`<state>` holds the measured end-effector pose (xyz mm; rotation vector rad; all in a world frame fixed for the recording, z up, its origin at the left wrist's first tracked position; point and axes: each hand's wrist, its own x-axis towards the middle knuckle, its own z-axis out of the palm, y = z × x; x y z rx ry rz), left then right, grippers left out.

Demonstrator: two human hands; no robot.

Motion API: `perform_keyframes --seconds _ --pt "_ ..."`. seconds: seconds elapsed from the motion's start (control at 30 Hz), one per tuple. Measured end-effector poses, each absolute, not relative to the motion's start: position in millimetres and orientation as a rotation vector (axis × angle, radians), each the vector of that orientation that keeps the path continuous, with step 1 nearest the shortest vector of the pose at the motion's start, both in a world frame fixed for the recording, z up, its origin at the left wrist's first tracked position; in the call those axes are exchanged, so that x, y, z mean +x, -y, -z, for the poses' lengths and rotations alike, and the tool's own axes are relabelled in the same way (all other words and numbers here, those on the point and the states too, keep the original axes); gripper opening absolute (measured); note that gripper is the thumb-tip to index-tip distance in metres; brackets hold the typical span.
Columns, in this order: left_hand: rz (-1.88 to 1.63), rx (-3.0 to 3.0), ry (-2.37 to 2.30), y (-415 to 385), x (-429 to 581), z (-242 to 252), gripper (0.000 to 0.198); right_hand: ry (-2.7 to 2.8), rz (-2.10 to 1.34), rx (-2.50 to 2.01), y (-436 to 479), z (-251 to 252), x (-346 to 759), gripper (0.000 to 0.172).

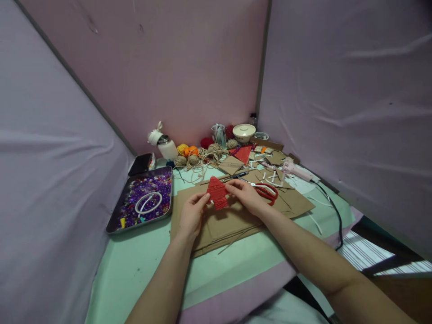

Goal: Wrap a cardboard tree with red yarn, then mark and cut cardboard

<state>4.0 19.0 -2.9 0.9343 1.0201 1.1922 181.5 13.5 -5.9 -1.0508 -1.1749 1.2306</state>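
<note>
Both my hands hold a small red yarn-wrapped tree shape [217, 192] just above sheets of brown cardboard [232, 220]. My left hand [192, 213] pinches its left edge with thumb and fingers. My right hand [248, 197] grips its right edge from the other side. Red-handled scissors [266, 192] lie on the cardboard just beyond my right hand.
A metal tray [113, 222] with purple beads and a white ring sits at the left. Twine balls [194, 158], coloured yarn, a white bottle [167, 146], a bowl [243, 132] and cardboard scraps crowd the back. A pink glue gun [297, 171] with a black cord lies at the right.
</note>
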Motion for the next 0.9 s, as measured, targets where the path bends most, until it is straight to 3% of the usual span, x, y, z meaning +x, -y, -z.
perform_keyframes --seconds 0.6,0.9 --pt "-1.119 0.921 -1.012 -19.1 3.0 -3.0 0.038 1.193 -1.136 -1.170 -20.0 10.7 181.8 0.019" --pt "-1.177 0.807 -1.040 -21.3 2.6 1.9 0.027 1.270 -1.221 -1.116 -14.5 3.6 179.1 0.024"
